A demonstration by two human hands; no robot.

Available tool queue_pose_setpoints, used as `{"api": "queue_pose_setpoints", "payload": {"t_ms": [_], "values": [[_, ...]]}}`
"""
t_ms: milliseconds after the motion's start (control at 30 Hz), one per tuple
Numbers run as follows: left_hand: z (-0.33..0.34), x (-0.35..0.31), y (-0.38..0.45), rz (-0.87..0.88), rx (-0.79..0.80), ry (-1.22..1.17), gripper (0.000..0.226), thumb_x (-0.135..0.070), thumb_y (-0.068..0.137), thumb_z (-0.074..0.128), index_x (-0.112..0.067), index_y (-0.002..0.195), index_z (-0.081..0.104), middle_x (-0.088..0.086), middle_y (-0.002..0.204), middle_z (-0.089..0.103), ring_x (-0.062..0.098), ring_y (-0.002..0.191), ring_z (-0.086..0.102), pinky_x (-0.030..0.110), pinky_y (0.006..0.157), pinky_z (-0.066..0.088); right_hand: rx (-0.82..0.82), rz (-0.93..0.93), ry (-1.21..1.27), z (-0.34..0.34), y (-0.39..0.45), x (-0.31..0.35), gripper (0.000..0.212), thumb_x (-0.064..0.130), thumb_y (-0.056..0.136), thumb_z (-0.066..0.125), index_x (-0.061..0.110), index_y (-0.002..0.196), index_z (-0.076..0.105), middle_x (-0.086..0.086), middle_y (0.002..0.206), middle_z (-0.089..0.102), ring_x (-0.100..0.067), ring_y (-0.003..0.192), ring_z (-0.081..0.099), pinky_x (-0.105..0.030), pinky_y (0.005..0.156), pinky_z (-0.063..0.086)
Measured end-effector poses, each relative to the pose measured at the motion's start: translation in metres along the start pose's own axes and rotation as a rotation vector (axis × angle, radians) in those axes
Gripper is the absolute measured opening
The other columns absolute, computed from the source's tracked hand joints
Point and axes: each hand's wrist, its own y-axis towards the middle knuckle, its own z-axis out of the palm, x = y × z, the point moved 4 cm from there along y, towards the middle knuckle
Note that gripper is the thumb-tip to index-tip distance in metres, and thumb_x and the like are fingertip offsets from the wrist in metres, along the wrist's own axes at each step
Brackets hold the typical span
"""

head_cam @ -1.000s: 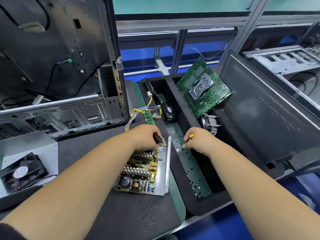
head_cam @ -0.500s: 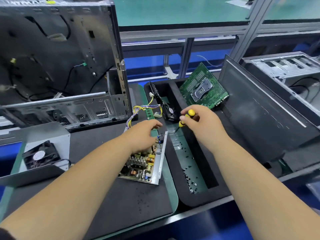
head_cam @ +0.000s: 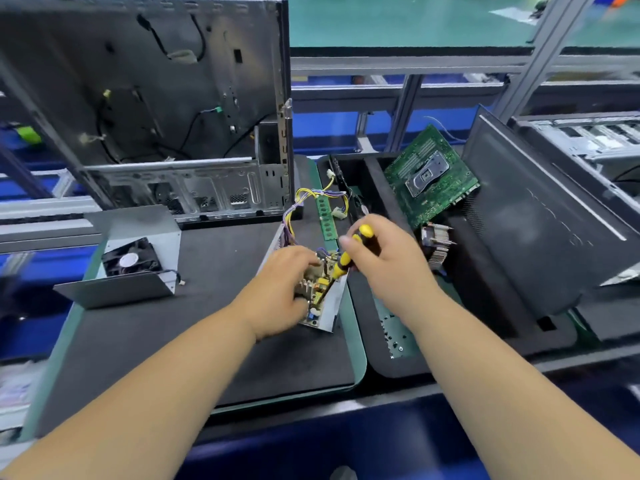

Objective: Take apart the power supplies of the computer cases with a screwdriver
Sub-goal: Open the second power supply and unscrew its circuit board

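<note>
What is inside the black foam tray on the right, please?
In the black foam tray: a green motherboard leaning at the back, a finned heatsink, and small dark screws on its green floor. The right hand and forearm cover the middle.

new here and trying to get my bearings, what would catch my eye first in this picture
At the centre, the right hand grips a yellow and black screwdriver, its tip down in an opened power supply that the left hand holds on the dark mat. Behind on the left stands an open computer case. To the right, a green circuit board leans in a black tray.
</note>
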Motion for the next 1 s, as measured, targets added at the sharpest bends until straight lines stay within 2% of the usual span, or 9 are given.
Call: {"api": "queue_pose_setpoints", "payload": {"t_ms": [133,200,267,333,433,533,700,1000], "values": [[0.021,0.006,-0.023,0.132,-0.013,0.076,0.082,-0.016,0.072,0.072,-0.008,0.146,0.040,0.011,0.152,0.032,0.030,0.145,0.022,0.038,0.122,0.014,0.052,0.030,-0.141,0.027,-0.014,-0.007,0.013,0.028,0.094,0.064,0.016,0.090,0.060,0.003,0.088,0.060,-0.015,0.086,0.056,-0.038,0.078,0.047],[0.030,0.016,-0.032,0.138,-0.043,0.145,0.090,-0.022,0.074,0.077,-0.008,0.151,0.033,0.012,0.157,0.026,0.032,0.148,0.016,0.038,0.124,0.008,0.052,0.075,-0.163,0.038,-0.021,-0.012,0.013,0.030,0.095,0.063,0.018,0.093,0.059,0.003,0.093,0.060,-0.017,0.089,0.056,-0.041,0.081,0.048],[0.037,0.025,-0.038,0.114,-0.069,0.204,0.092,-0.027,0.078,0.077,-0.008,0.154,0.028,0.009,0.161,0.021,0.031,0.150,0.011,0.042,0.124,0.008,0.045,0.094,-0.190,0.046,-0.028,-0.014,0.013,0.032,0.095,0.063,0.020,0.093,0.058,0.004,0.094,0.060,-0.015,0.089,0.056,-0.039,0.082,0.048],[0.041,0.028,-0.039,0.126,-0.119,0.245,0.088,-0.028,0.079,0.076,-0.007,0.152,0.032,0.010,0.159,0.028,0.032,0.150,0.016,0.043,0.124,0.008,0.039,0.093,-0.221,0.050,-0.031,-0.013,0.012,0.032,0.096,0.063,0.021,0.094,0.058,0.006,0.095,0.059,-0.012,0.089,0.055,-0.035,0.082,0.048],[0.043,0.030,-0.037,0.149,-0.196,0.269,0.084,-0.032,0.075,0.076,-0.007,0.147,0.041,0.010,0.151,0.042,0.030,0.145,0.027,0.040,0.124,0.001,0.034,0.074,-0.274,0.052,-0.034,-0.011,0.012,0.031,0.096,0.062,0.020,0.096,0.059,0.006,0.096,0.058,-0.011,0.089,0.052,-0.027,0.078,0.043],[0.046,0.031,-0.035,0.167,-0.259,0.260,0.083,-0.037,0.071,0.075,-0.008,0.143,0.045,0.010,0.144,0.048,0.029,0.140,0.032,0.041,0.123,0.003,0.011,0.044,-0.290,0.051,-0.035,-0.008,0.012,0.029,0.096,0.063,0.018,0.096,0.060,0.005,0.097,0.057,-0.009,0.089,0.051,-0.017,0.077,0.040],[0.051,0.037,-0.039,0.181,-0.321,0.264,0.083,-0.036,0.070,0.076,-0.008,0.141,0.046,0.010,0.141,0.050,0.029,0.137,0.034,0.039,0.124,0.001,0.020,0.049,-0.300,0.056,-0.036,-0.006,0.013,0.029,0.096,0.064,0.016,0.097,0.061,0.005,0.097,0.058,-0.010,0.092,0.052,-0.021,0.079,0.041],[0.052,0.039,-0.037,0.189,-0.330,0.261,0.082,-0.037,0.071,0.076,-0.010,0.142,0.043,0.009,0.141,0.048,0.029,0.137,0.034,0.040,0.124,0.004,0.069,0.067,-0.316,0.057,-0.039,-0.004,0.015,0.028,0.097,0.062,0.014,0.100,0.060,0.001,0.099,0.057,-0.011,0.091,0.050,-0.026,0.081,0.042]]}}
